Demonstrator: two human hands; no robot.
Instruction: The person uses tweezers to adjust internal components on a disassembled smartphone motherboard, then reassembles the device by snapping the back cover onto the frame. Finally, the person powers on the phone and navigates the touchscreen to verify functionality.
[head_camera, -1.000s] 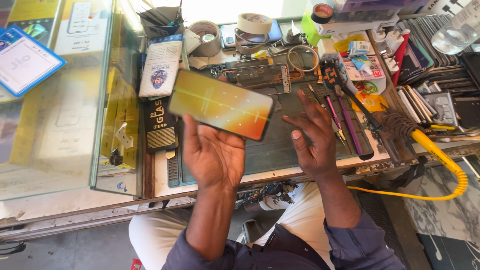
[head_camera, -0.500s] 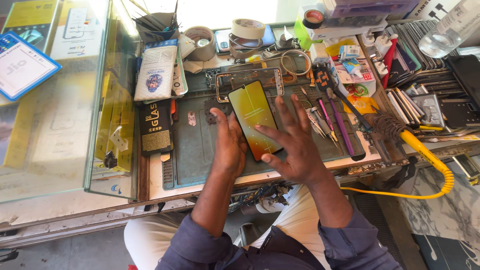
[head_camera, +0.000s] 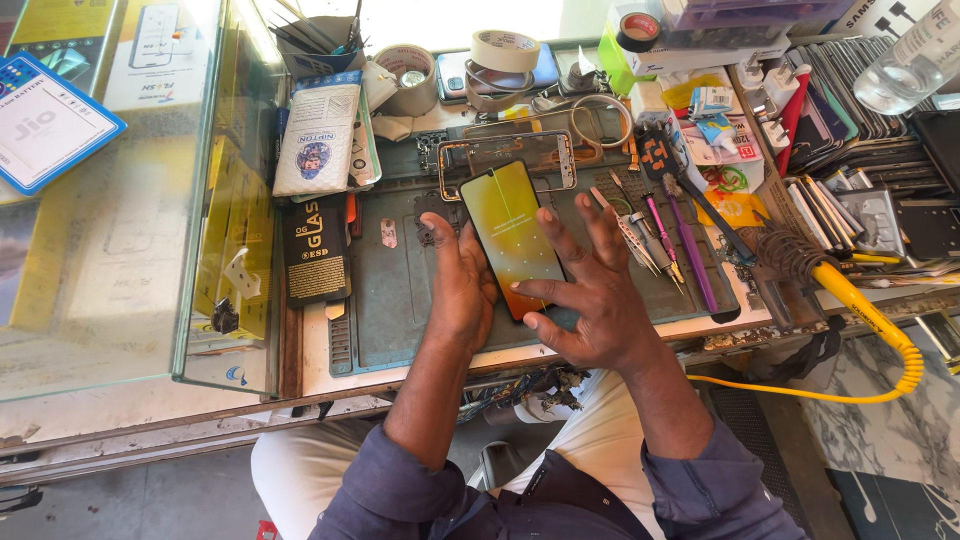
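A phone display panel (head_camera: 510, 225) with a glossy yellow-orange face lies lengthways on the grey-green work mat (head_camera: 390, 290). My left hand (head_camera: 462, 285) rests along its left edge, thumb pointing up. My right hand (head_camera: 590, 290) lies over its lower right part with fingers spread; the thumb and fingertips press on the glass. Just beyond the panel sits an empty metal phone frame (head_camera: 505, 160).
Tweezers and purple-handled tools (head_camera: 665, 235) lie right of the mat. A brush with a yellow coiled cord (head_camera: 860, 310) is further right. Tape rolls (head_camera: 505, 50) stand at the back. A black box (head_camera: 315, 250) and white pouch (head_camera: 320, 140) sit left, by a glass case (head_camera: 120, 200).
The panel was held up in my left hand, then brought down and turned lengthways onto the mat. My right hand moved onto it and now presses on it.
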